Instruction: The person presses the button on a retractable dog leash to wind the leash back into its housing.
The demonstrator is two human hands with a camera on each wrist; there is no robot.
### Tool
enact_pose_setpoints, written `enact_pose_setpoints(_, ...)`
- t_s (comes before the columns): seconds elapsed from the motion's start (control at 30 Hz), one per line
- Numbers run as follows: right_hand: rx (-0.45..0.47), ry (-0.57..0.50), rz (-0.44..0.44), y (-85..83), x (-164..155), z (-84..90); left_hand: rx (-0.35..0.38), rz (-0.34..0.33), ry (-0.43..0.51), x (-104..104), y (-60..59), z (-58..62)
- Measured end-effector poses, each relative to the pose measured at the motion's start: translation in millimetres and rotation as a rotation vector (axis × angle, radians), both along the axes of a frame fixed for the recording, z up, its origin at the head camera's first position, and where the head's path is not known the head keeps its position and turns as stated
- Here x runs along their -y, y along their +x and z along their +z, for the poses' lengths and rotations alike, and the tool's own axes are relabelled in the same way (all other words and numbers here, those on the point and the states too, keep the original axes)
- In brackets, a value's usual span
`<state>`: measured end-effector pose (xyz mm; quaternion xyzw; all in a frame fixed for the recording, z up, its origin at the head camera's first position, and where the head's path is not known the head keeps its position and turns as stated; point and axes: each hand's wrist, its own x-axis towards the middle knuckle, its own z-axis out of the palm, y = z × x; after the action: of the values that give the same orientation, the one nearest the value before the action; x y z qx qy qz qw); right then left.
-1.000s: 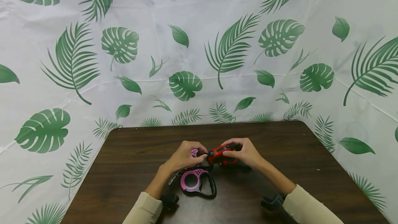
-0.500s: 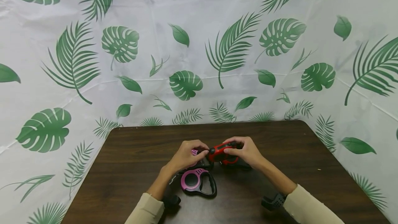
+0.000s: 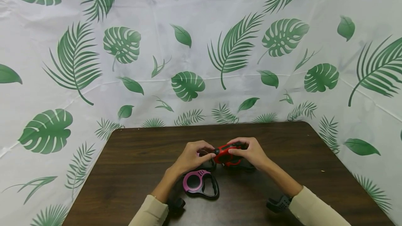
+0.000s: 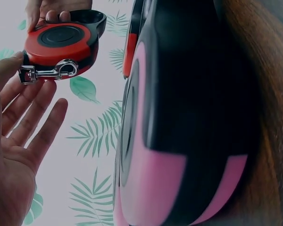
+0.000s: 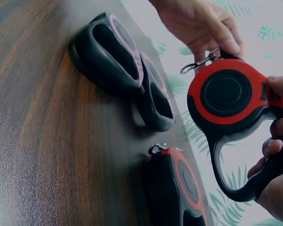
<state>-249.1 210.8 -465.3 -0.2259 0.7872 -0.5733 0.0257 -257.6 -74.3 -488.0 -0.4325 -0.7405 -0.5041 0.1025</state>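
Note:
My right hand [image 3: 252,152] grips the black handle of a red and black retractable leash [image 3: 226,152], held a little above the dark wooden table [image 3: 141,149]. Its fingers [image 5: 277,129] curl through the handle loop and the thumb lies on the red housing [image 5: 226,94]. My left hand [image 3: 193,154] reaches to the leash's front end and pinches its metal clip [image 4: 49,73] between thumb and fingers. A pink and black leash [image 3: 198,183] lies flat on the table just below the left hand.
A second pink leash [image 5: 155,96] lies beside the first [image 5: 111,52], partly hidden behind my left hand in the head view. Another red leash [image 5: 177,188] lies on the table under the right hand. Leaf-print sheeting [image 3: 201,44] walls in the table's back and sides.
My left hand has slid right, off the far pink leash, to the clip of the red leash. The right hand has kept the red leash almost still.

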Motion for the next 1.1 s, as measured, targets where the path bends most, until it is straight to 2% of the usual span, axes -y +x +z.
enact_pose_setpoints(0.27,0.026,0.011,0.006,1.8,-7.1,0.8,0.019,0.007,-0.018,-7.1,3.7,0.3)
enact_pose_setpoints(0.5,0.058,0.062,0.018,6.0,-17.5,2.5,0.036,0.012,-0.102,-16.6,12.4,7.6)
enact_pose_setpoints(0.7,0.132,0.063,0.044,11.6,-27.6,0.9,0.111,-0.024,-0.200,-26.7,19.7,12.8)
enact_pose_setpoints(0.87,0.201,0.057,0.064,17.4,-37.5,-2.5,0.175,-0.054,-0.272,-36.2,24.2,11.7)
enact_pose_setpoints(1.1,0.306,0.012,0.091,26.2,-48.8,-13.5,0.262,-0.084,-0.327,-46.2,30.4,8.8)
